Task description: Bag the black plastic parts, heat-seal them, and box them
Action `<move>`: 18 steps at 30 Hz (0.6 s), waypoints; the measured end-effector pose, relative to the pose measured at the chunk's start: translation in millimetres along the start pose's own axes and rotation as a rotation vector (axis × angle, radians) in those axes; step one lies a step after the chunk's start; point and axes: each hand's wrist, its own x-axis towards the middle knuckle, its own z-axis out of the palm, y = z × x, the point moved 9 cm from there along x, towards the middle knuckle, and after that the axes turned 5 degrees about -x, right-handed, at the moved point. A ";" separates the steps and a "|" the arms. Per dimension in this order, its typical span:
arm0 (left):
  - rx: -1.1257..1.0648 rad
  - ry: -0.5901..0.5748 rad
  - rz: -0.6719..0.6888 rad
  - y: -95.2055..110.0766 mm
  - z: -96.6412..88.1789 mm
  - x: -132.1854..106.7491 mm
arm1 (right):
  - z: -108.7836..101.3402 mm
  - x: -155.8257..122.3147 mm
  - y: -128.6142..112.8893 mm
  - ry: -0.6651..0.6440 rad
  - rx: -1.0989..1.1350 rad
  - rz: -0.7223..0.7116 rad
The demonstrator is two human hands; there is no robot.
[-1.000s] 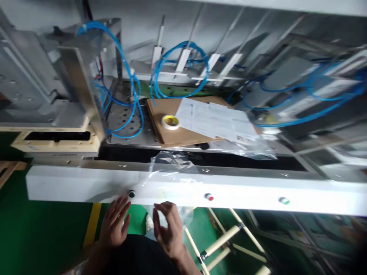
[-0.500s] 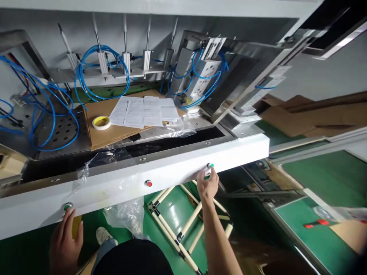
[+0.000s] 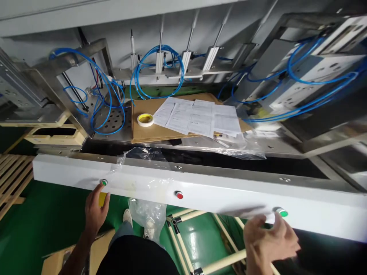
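My left hand [image 3: 96,210] is at the left green push button [image 3: 104,182], a fingertip against it and the thumb held apart. My right hand [image 3: 268,240] is just below the right green push button [image 3: 283,212]; its fingers are bent and spread, and it holds nothing that I can see. Whether a fingertip touches that button I cannot tell. Between the two hands is a red push button [image 3: 179,195]. All three sit on the front face of a long white panel [image 3: 218,194].
Behind the panel, a cardboard sheet [image 3: 140,133] bears printed papers [image 3: 197,114] and a tape roll [image 3: 145,119]. Clear plastic film [image 3: 149,210] hangs over the panel. Blue air hoses [image 3: 137,82] coil around the cylinders. Below is a frame of cream tubes [image 3: 180,244]; a wooden pallet [image 3: 14,172] lies left.
The camera view has swung to the left, so the machine appears further right. My right hand's raised finger has come off the face of the green button. My left hand stays at its button.
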 end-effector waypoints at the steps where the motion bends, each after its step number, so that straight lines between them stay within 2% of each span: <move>1: -0.021 0.028 -0.016 1.8 -3.9 10.3 | -6.2 -8.2 -18.9 0.010 0.029 -0.032; 2: -0.032 0.041 -0.039 3.4 -4.8 23.0 | -11.8 -18.4 -44.3 0.003 0.069 -0.079; 4: -0.037 0.035 -0.121 4.5 2.7 53.8 | -20.8 -43.6 -113.3 -0.056 0.175 -0.215; 5: -0.058 0.018 -0.177 3.8 10.7 70.4 | -23.2 -58.1 -156.1 -0.123 0.245 -0.314; 7: -0.162 -0.004 -0.306 0.2 30.4 101.0 | -25.6 -94.2 -252.5 -0.348 0.485 -0.622; 8: -0.231 -0.025 -0.353 -0.6 41.9 113.9 | -25.9 -109.3 -291.5 -0.426 0.517 -0.729; 10: -0.342 -0.056 -0.404 -1.5 60.9 133.8 | -19.2 -130.1 -345.5 -0.536 0.480 -0.871; 11: -0.384 -0.067 -0.421 -3.3 67.9 140.2 | -12.3 -136.1 -359.6 -0.575 0.434 -0.908; 13: -0.463 -0.076 -0.478 -13.2 77.1 146.2 | 3.4 -142.1 -366.0 -0.628 0.341 -0.938; 15: -0.547 -0.078 -0.567 -29.5 83.3 145.8 | 14.8 -143.6 -355.0 -0.646 0.285 -0.932; 18: -0.659 -0.067 -0.685 -54.3 90.3 142.8 | 18.1 -143.1 -335.9 -0.630 0.253 -0.920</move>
